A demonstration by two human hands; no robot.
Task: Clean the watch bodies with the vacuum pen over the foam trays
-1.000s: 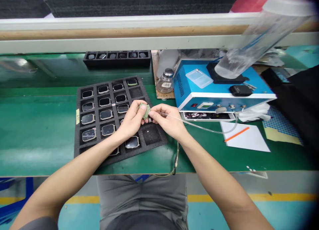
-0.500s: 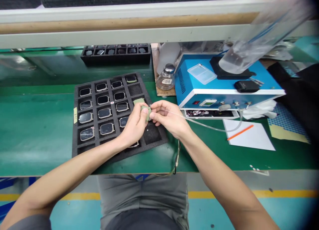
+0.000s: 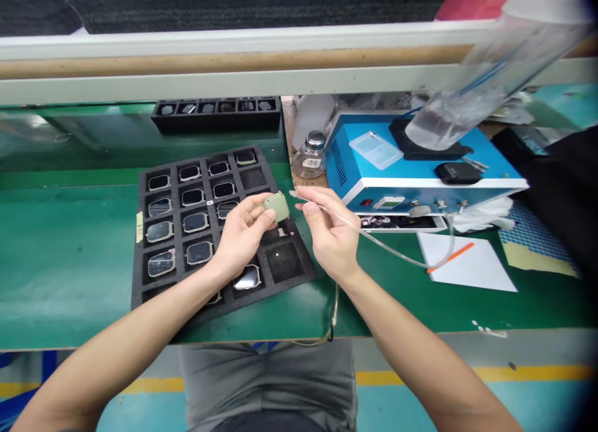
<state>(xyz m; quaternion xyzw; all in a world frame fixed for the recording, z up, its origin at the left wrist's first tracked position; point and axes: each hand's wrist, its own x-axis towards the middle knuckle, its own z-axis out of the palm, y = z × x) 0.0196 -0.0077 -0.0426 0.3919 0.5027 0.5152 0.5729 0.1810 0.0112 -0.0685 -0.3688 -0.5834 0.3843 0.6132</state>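
In the head view, near the middle of the frame, the left hand has its grip pinched on a pale green, rounded-square case, held above the right part of a black foam tray with square compartments. Just right of it, the right hand holds a thin, clear, flexible tube in a narrow grip, its tip near the case. The tube curves to a blue, box-shaped machine at upper right, on the green surface.
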